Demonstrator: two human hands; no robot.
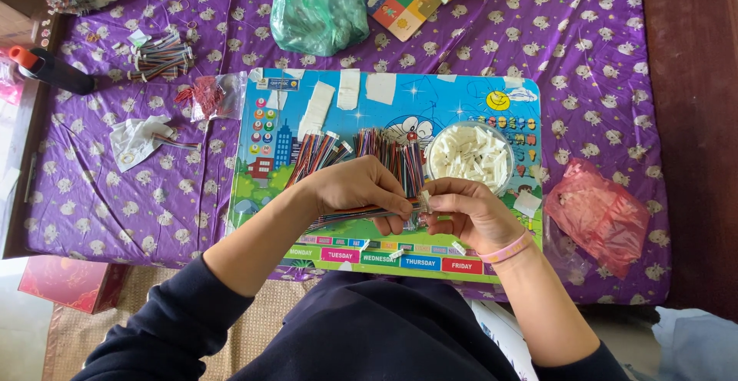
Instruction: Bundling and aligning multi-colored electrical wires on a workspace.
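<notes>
A thin bundle of multicoloured wires (357,213) lies just below the centre of the frame, running sideways. The left hand (361,189) is closed over its middle, and the right hand (465,212) pinches a small white connector (424,200) at the bundle's right end. Both hands hover over a glossy, cartoon-printed board (384,112). On it sit more striped wire bundles (396,154) and a round clear bowl (470,154) of white plastic connectors, upper right of the hands. Purple patterned cloth (576,35) lies underneath.
</notes>
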